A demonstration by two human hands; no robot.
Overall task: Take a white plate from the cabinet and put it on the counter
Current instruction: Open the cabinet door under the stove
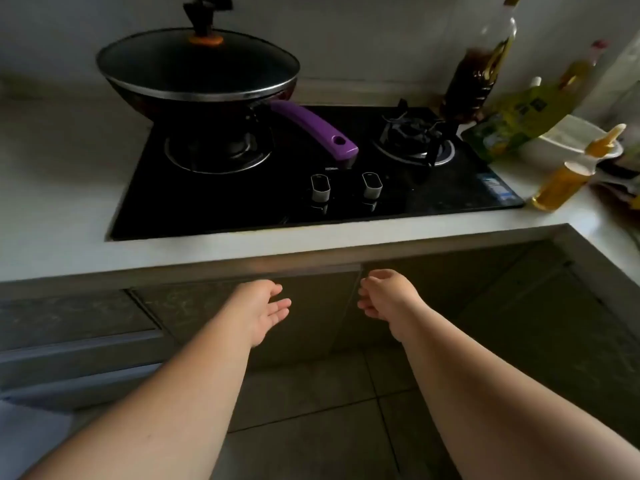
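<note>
Both my arms reach forward toward the dark cabinet doors [322, 306] under the white counter [55, 209]. My left hand [261, 308] is open, palm turned inward, just left of the seam between the two doors. My right hand [386, 297] is level with it on the right of the seam, fingers loosely curled and holding nothing. Neither hand clearly touches a door. The doors look closed. No white plate shows anywhere.
A black gas hob [408, 199] is set in the counter. A lidded wok [197, 72] with a purple handle sits on its left burner. Oil bottles [479, 71] and packets crowd the counter's right end. Drawers [69, 337] lie at the left, tiled floor below.
</note>
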